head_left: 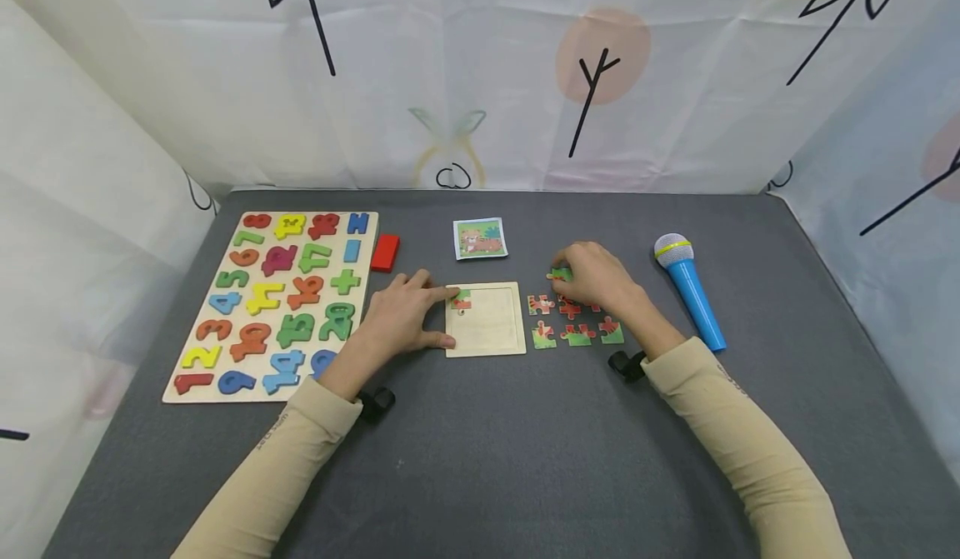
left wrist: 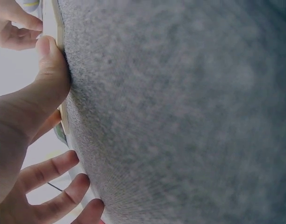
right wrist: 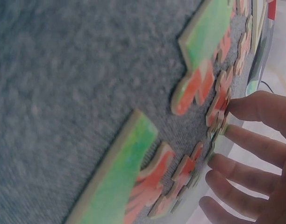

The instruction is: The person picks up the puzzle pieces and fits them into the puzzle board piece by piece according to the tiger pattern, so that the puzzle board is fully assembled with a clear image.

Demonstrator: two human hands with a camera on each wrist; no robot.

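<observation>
A square wooden puzzle tray (head_left: 487, 326) lies on the grey table, with one green-and-red puzzle piece (head_left: 461, 300) in its upper left corner. My left hand (head_left: 401, 313) steadies the tray from its left side. Its index fingertip touches the corner by that piece, and its thumb (left wrist: 46, 49) presses the lower left edge. To the right of the tray, my right hand (head_left: 596, 276) has its thumb and index finger at a green puzzle piece (head_left: 560, 274), seemingly pinching it. Several loose red-and-green pieces (head_left: 577, 336) lie below that hand, some partly hidden by it.
A number board (head_left: 258, 280) with colourful raised shapes fills the left of the table, a red block (head_left: 385, 252) beside it. Behind the tray lies a small picture card (head_left: 480, 239). A blue toy microphone (head_left: 695, 301) lies right of my right hand. Printed cloth walls (head_left: 495, 126) surround the table.
</observation>
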